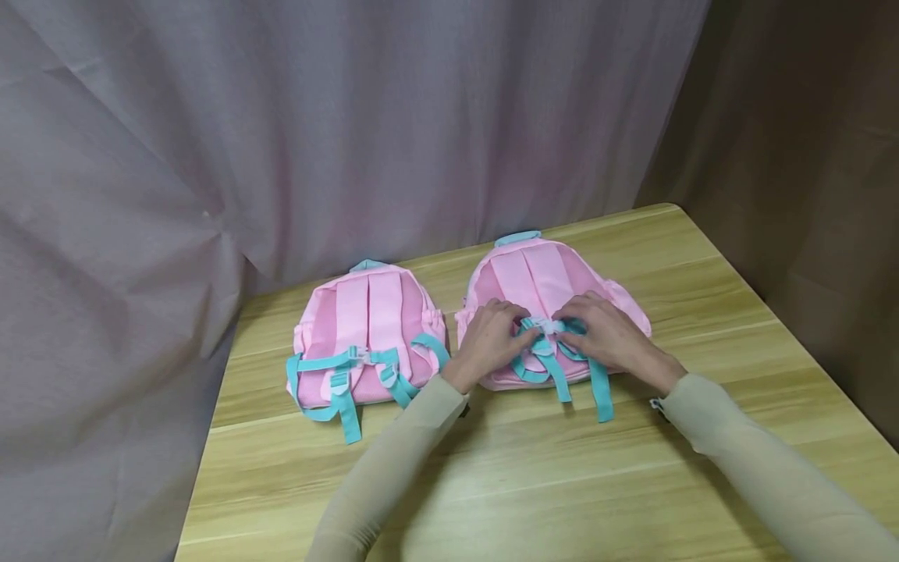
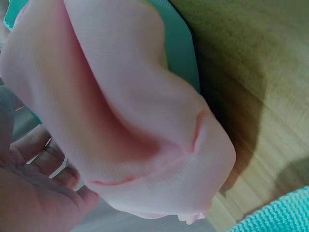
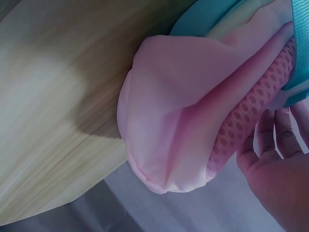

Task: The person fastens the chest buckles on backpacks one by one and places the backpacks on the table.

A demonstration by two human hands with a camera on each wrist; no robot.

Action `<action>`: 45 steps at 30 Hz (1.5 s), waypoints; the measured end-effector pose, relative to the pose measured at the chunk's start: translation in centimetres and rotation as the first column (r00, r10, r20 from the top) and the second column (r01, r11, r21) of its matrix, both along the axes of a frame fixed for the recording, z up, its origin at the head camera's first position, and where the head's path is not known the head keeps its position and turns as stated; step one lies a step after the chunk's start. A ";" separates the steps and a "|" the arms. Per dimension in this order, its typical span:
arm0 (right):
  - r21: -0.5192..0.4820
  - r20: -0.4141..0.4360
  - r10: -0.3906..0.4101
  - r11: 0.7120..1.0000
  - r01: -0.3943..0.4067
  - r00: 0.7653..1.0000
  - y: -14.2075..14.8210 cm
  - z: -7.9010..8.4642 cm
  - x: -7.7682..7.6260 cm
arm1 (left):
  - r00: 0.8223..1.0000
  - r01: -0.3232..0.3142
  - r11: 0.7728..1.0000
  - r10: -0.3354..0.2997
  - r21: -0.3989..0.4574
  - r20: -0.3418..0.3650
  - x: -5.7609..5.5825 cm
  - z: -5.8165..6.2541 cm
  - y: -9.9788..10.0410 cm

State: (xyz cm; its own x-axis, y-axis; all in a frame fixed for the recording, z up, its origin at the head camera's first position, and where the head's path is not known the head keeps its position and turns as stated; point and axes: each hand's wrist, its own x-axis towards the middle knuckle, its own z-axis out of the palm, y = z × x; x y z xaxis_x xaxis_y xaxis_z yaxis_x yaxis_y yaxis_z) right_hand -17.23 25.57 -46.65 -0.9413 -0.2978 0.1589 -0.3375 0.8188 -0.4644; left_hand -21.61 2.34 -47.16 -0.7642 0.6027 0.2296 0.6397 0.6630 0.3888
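Observation:
A small pink backpack (image 1: 530, 277) with teal straps lies back side up on the table, toward the right. Both hands meet over its lower middle at a white plastic buckle (image 1: 546, 326) on the teal webbing. My left hand (image 1: 490, 337) pinches the buckle's left side between thumb and fingers. From the other side my right hand (image 1: 609, 334) pinches the right part, fingertips right at the buckle. Loose teal strap ends (image 1: 602, 390) hang below toward the front. In both wrist views, the bag's pink side fabric (image 2: 120, 121) fills the middle and the fingertips are hidden.
Another pink backpack (image 1: 368, 312) lies to the left, its teal chest strap (image 1: 326, 363) joined across by a white buckle. The wooden table (image 1: 562, 484) reaches to a grey curtain (image 1: 386, 140) behind and a brown one (image 1: 801, 195) on the right.

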 end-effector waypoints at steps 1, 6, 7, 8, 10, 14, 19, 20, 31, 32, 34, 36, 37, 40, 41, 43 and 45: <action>-0.001 0.002 -0.002 1.000 0.002 1.000 0.0 0.0 0.0 | 1.000 -0.001 1.000 0.001 0.007 0.004 0.0 0.0 0.0; -0.011 0.006 -0.009 1.000 0.009 1.000 0.2 0.2 0.1 | 1.000 -0.010 1.000 0.010 0.024 0.014 -0.1 -0.1 -0.3; -0.013 0.004 -0.009 1.000 0.009 1.000 0.3 0.2 0.1 | 1.000 -0.012 1.000 0.011 0.025 0.015 -0.1 0.0 -0.3; -0.016 0.002 -0.009 1.000 0.009 1.000 0.3 0.2 0.1 | 1.000 -0.013 1.000 0.013 0.024 0.016 -0.1 0.0 -0.3; -0.022 -0.003 -0.006 1.000 0.006 1.000 0.4 0.3 0.1 | 1.000 -0.013 1.000 0.013 0.026 0.022 0.0 0.0 -0.4; -0.037 -0.013 0.000 0.999 0.000 1.000 0.6 0.3 0.2 | 0.999 -0.003 0.999 0.001 0.044 0.039 0.1 0.2 -0.5; -0.049 -0.011 0.000 0.999 -0.001 1.000 0.7 0.5 0.1 | 0.999 0.023 0.997 -0.025 0.071 0.029 -0.6 -0.8 -0.6; -0.051 -0.010 0.000 0.999 -0.001 1.000 0.7 0.6 0.0 | 0.999 0.026 0.997 -0.028 0.072 0.028 -0.6 -0.8 -0.6; -0.034 0.012 0.003 0.999 -0.003 1.000 0.5 1.2 -0.2 | 0.998 0.038 0.996 -0.042 0.074 0.053 -0.1 0.3 -0.7; -0.033 0.013 0.003 0.999 -0.003 1.000 0.5 1.2 -0.2 | 0.998 0.040 0.996 -0.044 0.075 0.053 -0.1 0.3 -0.6; -0.033 0.015 0.004 0.999 -0.004 1.000 0.5 1.3 -0.2 | 0.998 0.041 0.996 -0.045 0.076 0.049 -0.1 0.3 -0.5; -0.033 0.014 0.006 0.999 -0.005 1.000 0.5 1.3 -0.1 | 0.998 0.041 0.996 -0.045 0.078 0.048 -0.1 0.4 -0.4; -0.032 0.014 0.006 0.999 -0.006 1.000 0.5 1.4 -0.1 | 0.998 0.041 0.996 -0.045 0.079 0.047 -0.1 0.4 -0.4; -0.032 0.010 0.008 0.999 -0.008 1.000 0.5 1.5 -0.1 | 0.998 0.040 0.996 -0.044 0.078 0.048 -0.1 0.5 -0.3; -0.031 0.008 0.009 0.999 -0.009 1.000 0.4 1.5 -0.1 | 0.998 0.042 0.996 -0.046 0.079 0.047 -0.1 0.5 -0.3; -0.033 -0.002 0.014 0.999 -0.014 1.000 0.4 1.5 -0.1 | 0.998 0.049 0.996 -0.053 0.077 0.045 -0.1 0.6 -0.2; -0.040 -0.017 0.018 0.999 -0.018 1.000 0.3 1.4 -0.1 | 0.997 0.055 0.996 -0.058 0.074 0.041 -0.1 0.6 -0.1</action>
State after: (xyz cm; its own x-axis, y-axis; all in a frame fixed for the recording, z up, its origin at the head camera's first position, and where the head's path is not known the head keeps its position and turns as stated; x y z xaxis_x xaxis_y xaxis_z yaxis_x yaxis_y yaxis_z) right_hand -17.37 25.92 -45.20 -0.9330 -0.3080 0.1862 -0.3599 0.7935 -0.4908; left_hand -21.74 2.20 -46.54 -0.7396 0.6281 0.2417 0.6569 0.5955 0.4624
